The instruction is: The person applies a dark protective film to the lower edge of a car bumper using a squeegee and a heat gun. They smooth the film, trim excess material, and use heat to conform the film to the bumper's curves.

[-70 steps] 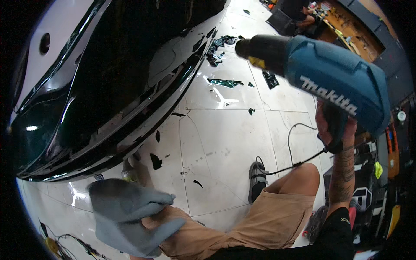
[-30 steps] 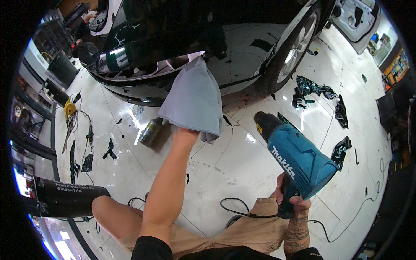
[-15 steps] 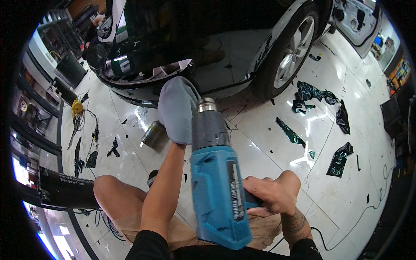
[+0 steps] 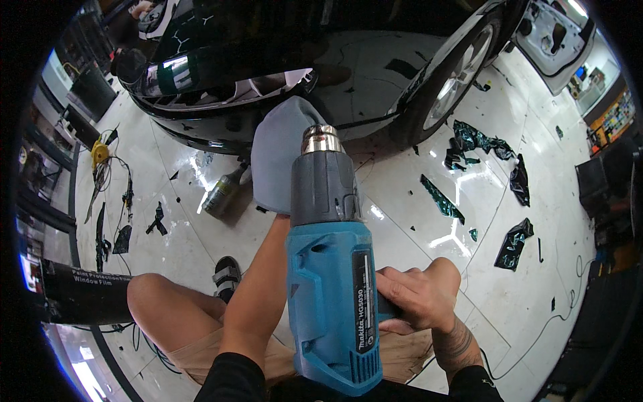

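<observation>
Bumper work: judged partway, not finished; the black glossy car bumper (image 4: 194,130) had a long opening with pale inner parts (image 4: 264,86) showing, and both hands were busy just on the near side of it
Film on floor: a crumpled dark, shiny film scrap (image 4: 485,139), a long narrow greenish-black film strip (image 4: 442,199) and a folded black film piece (image 4: 514,244) lay loose to the right, which suggested that some cutting or stripping was done; how much was left on the car could not be told
Blue-and-grey plastic heat gun: the heat gun (image 4: 333,268) was held in the middle of the scene, its silver nozzle (image 4: 321,139) pointing to the far side, in front of the cloth in this view; whether the two touched, or whether it was running, could not be told
Right hand: the right hand (image 4: 418,298) was closed around the heat gun's handle, fingers wrapped and clamped on it
Soft grey cloth: the cloth (image 4: 276,157) hung over the end of the bare left forearm (image 4: 258,285), close to the bumper's lower edge; contact with the edge was unclear
Left hand: hidden under the cloth, so whether its fingers were apart or together could not be told
Dark bottle with a pale label: the bottle (image 4: 221,194) was on the floor, left of the cloth
</observation>
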Tool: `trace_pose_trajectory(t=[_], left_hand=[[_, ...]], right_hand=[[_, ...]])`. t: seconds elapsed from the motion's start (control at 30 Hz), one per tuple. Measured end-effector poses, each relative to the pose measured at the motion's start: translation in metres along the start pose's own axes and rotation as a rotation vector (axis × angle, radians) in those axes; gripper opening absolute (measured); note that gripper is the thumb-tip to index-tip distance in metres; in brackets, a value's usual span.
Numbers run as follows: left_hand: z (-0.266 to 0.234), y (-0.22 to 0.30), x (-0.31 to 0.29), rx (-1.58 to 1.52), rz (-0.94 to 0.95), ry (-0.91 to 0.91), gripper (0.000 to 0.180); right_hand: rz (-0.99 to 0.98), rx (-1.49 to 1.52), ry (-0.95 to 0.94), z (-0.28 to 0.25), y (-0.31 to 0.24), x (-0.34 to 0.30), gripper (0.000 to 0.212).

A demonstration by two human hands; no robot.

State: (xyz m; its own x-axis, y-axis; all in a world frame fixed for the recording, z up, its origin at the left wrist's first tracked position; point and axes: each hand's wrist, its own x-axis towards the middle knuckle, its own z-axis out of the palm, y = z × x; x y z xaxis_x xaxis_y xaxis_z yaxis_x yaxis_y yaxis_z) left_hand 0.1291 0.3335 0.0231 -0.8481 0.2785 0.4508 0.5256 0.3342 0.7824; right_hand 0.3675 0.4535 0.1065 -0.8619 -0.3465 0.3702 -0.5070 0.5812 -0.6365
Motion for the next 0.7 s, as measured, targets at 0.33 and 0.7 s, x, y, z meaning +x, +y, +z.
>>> trace_pose_trajectory(t=[0.33,0.7], left_hand=[[0.037,0.012,-0.008,-0.091,0.024,-0.006,0.062],[0.086,0.030,0.002,-0.158,0.021,-0.057,0.062]], right_hand=[[0.150,0.289,0.204,0.020,0.030,-0.046,0.065],[0.552,0.007,0.789,0.042,0.073,-0.123,0.053]])
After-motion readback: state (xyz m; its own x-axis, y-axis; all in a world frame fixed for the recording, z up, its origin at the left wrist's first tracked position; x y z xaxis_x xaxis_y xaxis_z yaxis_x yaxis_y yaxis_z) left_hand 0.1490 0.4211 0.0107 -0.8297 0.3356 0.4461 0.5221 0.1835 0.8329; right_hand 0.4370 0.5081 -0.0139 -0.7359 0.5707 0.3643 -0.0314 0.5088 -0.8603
